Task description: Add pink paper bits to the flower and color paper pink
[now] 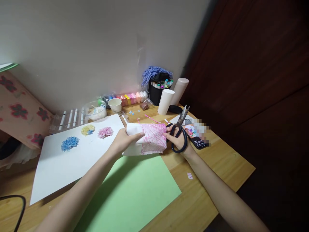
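My left hand (125, 140) pinches the left part of a thin white tissue (154, 140), whose right part is covered in pink marker strokes. At its right edge, the fingers of my right hand (177, 138) close on the tissue. That same hand also holds a pair of scissors (180, 124) with black handles, the blades pointing up and away from me. Below the tissue lies a green sheet (142, 190). A white board (51, 167) to the left carries blue (70, 143), yellow (88, 130) and pink (105, 132) crumpled paper clusters.
Behind stand a paper cup (115, 105), a clear bowl (95, 112), a black marker case (156, 93) topped with blue yarn (154, 73), and a white cylinder (166, 101). A phone (199, 141) lies right of my right hand. A small pink-striped scrap (190, 176) lies on the wooden table (224, 158).
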A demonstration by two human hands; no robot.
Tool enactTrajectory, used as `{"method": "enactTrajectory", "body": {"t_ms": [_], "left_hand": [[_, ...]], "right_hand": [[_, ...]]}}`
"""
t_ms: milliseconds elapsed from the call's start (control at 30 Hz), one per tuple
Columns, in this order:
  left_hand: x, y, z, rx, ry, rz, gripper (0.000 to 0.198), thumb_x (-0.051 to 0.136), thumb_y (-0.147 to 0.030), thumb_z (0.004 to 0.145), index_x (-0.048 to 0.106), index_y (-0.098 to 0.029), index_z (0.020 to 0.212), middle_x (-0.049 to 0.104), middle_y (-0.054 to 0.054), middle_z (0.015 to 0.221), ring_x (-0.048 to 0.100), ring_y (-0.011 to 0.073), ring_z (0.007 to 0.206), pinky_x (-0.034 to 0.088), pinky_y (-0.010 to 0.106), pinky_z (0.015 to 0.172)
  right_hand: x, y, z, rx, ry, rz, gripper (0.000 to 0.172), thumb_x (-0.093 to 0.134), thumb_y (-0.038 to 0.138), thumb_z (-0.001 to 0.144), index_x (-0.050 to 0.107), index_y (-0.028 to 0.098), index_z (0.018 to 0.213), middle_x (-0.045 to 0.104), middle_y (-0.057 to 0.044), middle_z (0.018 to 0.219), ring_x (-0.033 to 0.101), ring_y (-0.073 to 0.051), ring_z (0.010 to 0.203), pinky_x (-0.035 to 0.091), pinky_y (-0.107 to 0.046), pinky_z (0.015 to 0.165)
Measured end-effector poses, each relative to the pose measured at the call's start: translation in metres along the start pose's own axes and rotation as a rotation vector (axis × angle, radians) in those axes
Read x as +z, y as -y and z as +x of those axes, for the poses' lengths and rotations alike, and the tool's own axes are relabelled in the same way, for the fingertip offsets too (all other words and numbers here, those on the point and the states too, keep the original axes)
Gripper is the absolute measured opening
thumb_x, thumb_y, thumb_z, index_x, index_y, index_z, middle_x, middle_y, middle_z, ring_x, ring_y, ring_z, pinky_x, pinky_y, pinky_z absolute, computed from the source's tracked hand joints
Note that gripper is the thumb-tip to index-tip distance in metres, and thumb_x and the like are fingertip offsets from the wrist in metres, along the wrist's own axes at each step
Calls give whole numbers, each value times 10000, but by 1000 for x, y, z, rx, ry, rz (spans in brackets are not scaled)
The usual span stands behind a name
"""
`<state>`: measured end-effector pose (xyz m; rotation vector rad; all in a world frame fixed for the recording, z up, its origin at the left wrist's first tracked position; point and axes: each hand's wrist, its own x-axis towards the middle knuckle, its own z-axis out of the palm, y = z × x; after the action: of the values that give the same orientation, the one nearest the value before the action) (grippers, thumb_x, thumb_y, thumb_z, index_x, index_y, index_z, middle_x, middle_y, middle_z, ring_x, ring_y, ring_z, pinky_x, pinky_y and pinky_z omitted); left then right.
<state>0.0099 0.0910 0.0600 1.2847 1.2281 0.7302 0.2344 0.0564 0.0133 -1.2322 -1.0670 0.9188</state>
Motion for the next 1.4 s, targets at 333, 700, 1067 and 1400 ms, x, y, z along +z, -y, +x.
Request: {"method": "enactTrajectory", "body": {"t_ms": [333, 700, 1067, 1400], "left_hand": [[-26, 16, 32, 304, -326, -139, 448, 659, -438, 744, 649, -146, 1084, 685, 89, 1090, 619, 241, 1024, 478, 315, 875], [-29, 3, 22, 355, -460, -358, 414, 588, -461, 810, 606, -180, 1114, 690, 67, 1037, 640, 221, 972, 514, 310, 824], [1, 19, 21, 300, -443, -291, 386, 534, -412, 851, 602, -154, 1130, 683, 82, 1082, 614, 224, 1045, 472, 316, 900], [0, 24, 23, 469, -484, -133, 351, 484, -399, 895, 603, -165, 1127, 649, 79, 1168, 579, 213, 1106, 412, 315, 971]], "right_hand": [[25, 11, -25, 655, 441, 437, 535, 411, 662, 809, 553, 146, 788, 639, -56, 658, 634, -180, 563, 510, -333, 609], [42, 4, -68, 701, 913, 244, 849, 190, 863, 705, 567, 126, 894, 608, -58, 644, 631, -164, 562, 470, -266, 560], [50, -3, -76, 560, 843, 238, 824, 174, 857, 715, 538, 143, 902, 560, -11, 598, 601, -155, 559, 475, -294, 615], [54, -5, -79, 635, 872, 289, 774, 210, 902, 649, 460, 183, 784, 501, 37, 509, 562, -141, 458, 490, -317, 567]]}}
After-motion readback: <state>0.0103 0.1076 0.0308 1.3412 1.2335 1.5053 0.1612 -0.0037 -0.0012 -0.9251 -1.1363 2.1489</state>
